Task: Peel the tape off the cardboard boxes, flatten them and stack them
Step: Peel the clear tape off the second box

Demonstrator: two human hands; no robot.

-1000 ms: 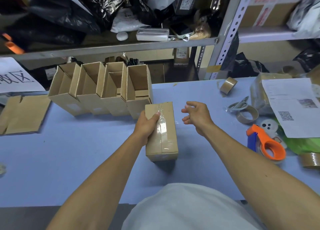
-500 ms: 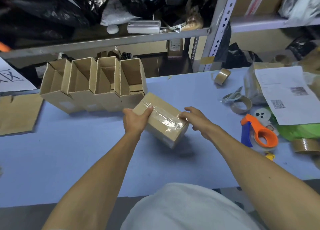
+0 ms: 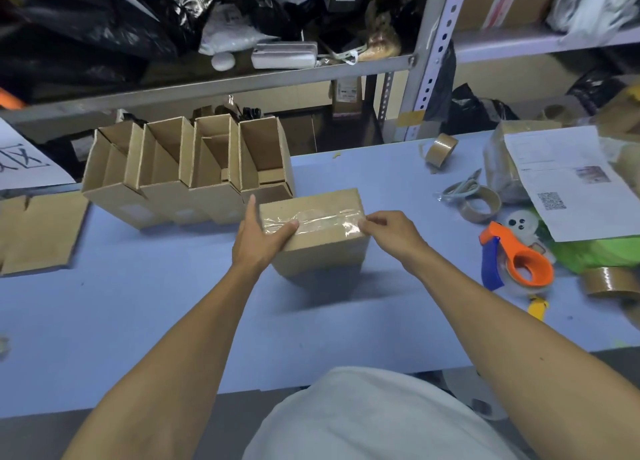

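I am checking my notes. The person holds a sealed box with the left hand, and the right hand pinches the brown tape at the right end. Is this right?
Nearly. In the head view the tape on the sealed box is clear, not brown. The left hand does hold the box, and the right hand pinches the tape at its right end.

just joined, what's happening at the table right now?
A person is working on a sealed cardboard box on the blue table. The left hand grips the box's left end, thumb on the clear tape across the top. The right hand pinches the tape's right end, about to peel. Four opened boxes stand in a row behind; a flattened piece of cardboard lies at the left.
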